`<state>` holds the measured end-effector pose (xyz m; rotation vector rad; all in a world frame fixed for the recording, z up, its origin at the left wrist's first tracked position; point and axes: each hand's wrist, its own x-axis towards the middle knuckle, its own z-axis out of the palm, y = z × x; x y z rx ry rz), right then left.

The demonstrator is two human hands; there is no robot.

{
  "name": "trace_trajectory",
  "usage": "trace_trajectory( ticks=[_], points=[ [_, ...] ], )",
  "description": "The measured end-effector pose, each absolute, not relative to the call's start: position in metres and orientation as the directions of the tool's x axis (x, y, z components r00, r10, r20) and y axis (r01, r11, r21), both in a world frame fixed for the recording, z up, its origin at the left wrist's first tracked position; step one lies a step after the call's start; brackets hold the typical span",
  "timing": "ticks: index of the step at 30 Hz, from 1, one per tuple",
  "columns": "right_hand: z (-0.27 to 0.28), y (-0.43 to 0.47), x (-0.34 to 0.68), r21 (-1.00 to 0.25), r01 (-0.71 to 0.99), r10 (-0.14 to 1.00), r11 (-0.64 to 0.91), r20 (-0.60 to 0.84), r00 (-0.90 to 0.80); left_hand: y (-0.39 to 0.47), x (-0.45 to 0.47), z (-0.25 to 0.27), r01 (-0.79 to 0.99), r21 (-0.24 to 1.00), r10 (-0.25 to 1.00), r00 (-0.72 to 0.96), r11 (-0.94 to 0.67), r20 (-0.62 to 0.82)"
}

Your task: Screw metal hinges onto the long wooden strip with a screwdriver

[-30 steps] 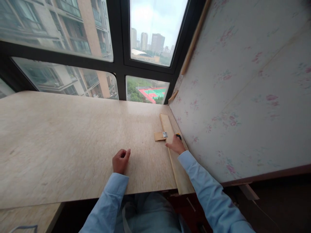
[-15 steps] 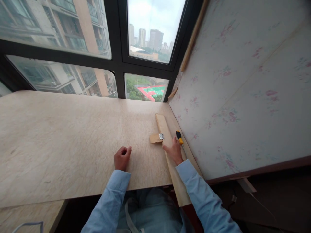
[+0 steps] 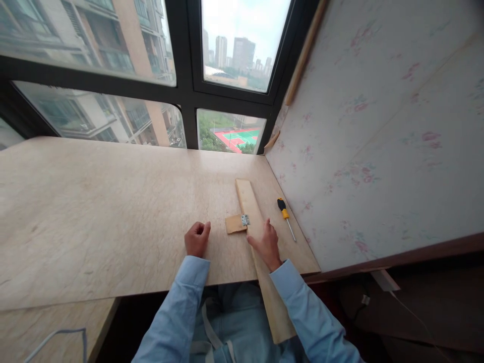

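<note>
A long light wooden strip (image 3: 252, 214) lies on the marbled tabletop (image 3: 113, 212), its near end hanging past the front edge over my lap. A small wooden block (image 3: 234, 224) is joined to its left side by a metal hinge (image 3: 245, 220). My right hand (image 3: 264, 243) rests flat on the strip just below the hinge, fingers spread. My left hand (image 3: 196, 238) sits on the tabletop to the left of the block, fingers curled, holding nothing. A yellow-and-black screwdriver (image 3: 285, 216) lies right of the strip, untouched.
A floral-papered wall panel (image 3: 378, 131) rises along the table's right side. Dark-framed windows (image 3: 185, 96) run along the far edge. A grey cable (image 3: 56, 340) loops over a lower surface at the bottom left.
My right hand has slid the strip, with its hinged block, to the left and toward me, so its near end overhangs the edge. The screwdriver now lies uncovered. My left hand barely moved.
</note>
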<state>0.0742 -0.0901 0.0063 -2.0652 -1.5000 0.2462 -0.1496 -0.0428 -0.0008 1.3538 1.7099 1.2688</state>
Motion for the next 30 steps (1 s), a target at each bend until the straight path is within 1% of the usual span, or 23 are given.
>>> trace_trajectory(
  ticks=[4, 7, 9, 11, 14, 16, 18, 21, 23, 25, 27, 29, 30],
  points=[
    [0.008, -0.092, 0.072, -0.506, 0.833, 0.914, -0.224, 0.188, 0.36, -0.043, -0.149, -0.001, 0.368, 0.93, 0.952, -0.292, 0.021, 0.094],
    [0.01, -0.093, 0.074, -0.484, 0.851, 0.925, -0.204, 0.188, 0.329, -0.043, -0.149, -0.002, 0.361, 0.932, 0.953, -0.289, 0.02, 0.092],
    [0.011, -0.092, 0.081, -0.496, 0.851, 0.94, -0.174, 0.174, 0.294, -0.044, -0.149, -0.004, 0.361, 0.933, 0.954, -0.284, 0.013, 0.097],
    [0.013, -0.09, 0.093, -0.537, 0.833, 0.948, -0.131, 0.177, 0.263, -0.044, -0.149, -0.005, 0.375, 0.927, 0.955, -0.277, 0.005, 0.107],
    [0.017, -0.083, 0.12, -0.591, 0.805, 0.937, -0.058, 0.246, 0.248, -0.045, -0.148, -0.006, 0.427, 0.904, 0.957, -0.257, -0.011, 0.133],
    [0.019, -0.077, 0.142, -0.581, 0.813, 0.918, -0.037, 0.302, 0.257, -0.046, -0.147, -0.004, 0.486, 0.874, 0.961, -0.232, -0.017, 0.148],
    [0.021, -0.069, 0.164, -0.55, 0.832, 0.9, -0.064, 0.328, 0.286, -0.047, -0.145, -0.001, 0.56, 0.828, 0.969, -0.195, -0.015, 0.15],
    [0.02, -0.057, 0.189, -0.49, 0.865, 0.895, -0.104, 0.333, 0.296, -0.048, -0.139, 0.002, 0.646, 0.76, 0.98, -0.1, -0.066, 0.17],
    [0.018, -0.05, 0.199, -0.451, 0.886, 0.902, -0.11, 0.33, 0.28, -0.045, -0.132, 0.002, 0.657, 0.734, 0.974, 0.001, -0.172, 0.228],
    [0.016, -0.043, 0.205, -0.415, 0.901, 0.907, -0.125, 0.32, 0.274, -0.04, -0.124, 0.0, 0.65, 0.696, 0.945, 0.116, -0.306, 0.307],
    [0.014, -0.037, 0.208, -0.393, 0.905, 0.91, -0.164, 0.293, 0.292, -0.031, -0.114, -0.003, 0.647, 0.645, 0.91, 0.221, -0.406, 0.352],
    [0.014, -0.031, 0.21, -0.398, 0.894, 0.916, -0.205, 0.244, 0.319, -0.021, -0.103, -0.006, 0.652, 0.604, 0.889, 0.322, -0.457, 0.325],
    [0.015, -0.029, 0.211, -0.428, 0.875, 0.917, -0.225, 0.211, 0.338, -0.017, -0.099, -0.006, 0.655, 0.592, 0.882, 0.369, -0.47, 0.292]
  ],
)
